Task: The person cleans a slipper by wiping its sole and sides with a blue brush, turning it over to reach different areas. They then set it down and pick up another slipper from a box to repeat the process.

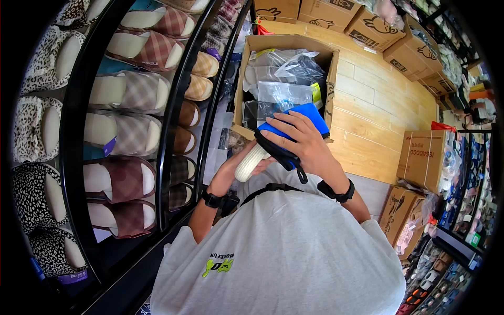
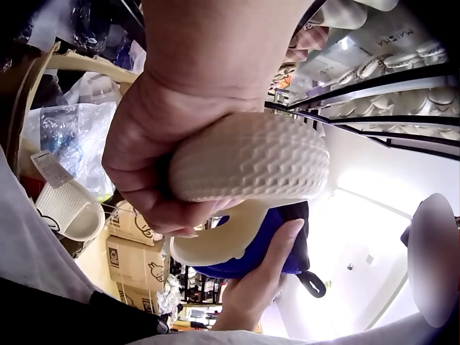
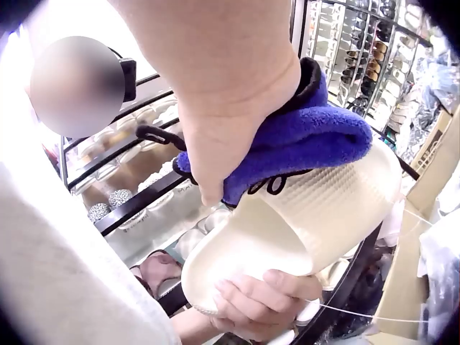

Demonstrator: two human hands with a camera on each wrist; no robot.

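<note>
My left hand (image 1: 236, 164) grips a cream slide slipper (image 1: 251, 163) from beneath, around the sole. In the left wrist view its textured outsole (image 2: 259, 158) faces the camera. My right hand (image 1: 302, 137) holds a folded blue plush cloth (image 1: 313, 115) with black edging and a hanging black loop. The cloth lies over the slipper's textured strap (image 3: 338, 208), with the right thumb along its near side. In the right wrist view, left fingers (image 3: 251, 302) curl over the footbed's edge. A second cream slipper (image 2: 68, 212) with a paper tag hangs close to the box.
An open carton (image 1: 333, 79) with plastic-bagged goods stands ahead of the hands. Racks of slippers (image 1: 123, 128) rise on the left. More cartons (image 1: 420, 152) line the back and right of the wooden floor (image 1: 362, 136). A thin white string (image 3: 381, 317) runs from near the slipper.
</note>
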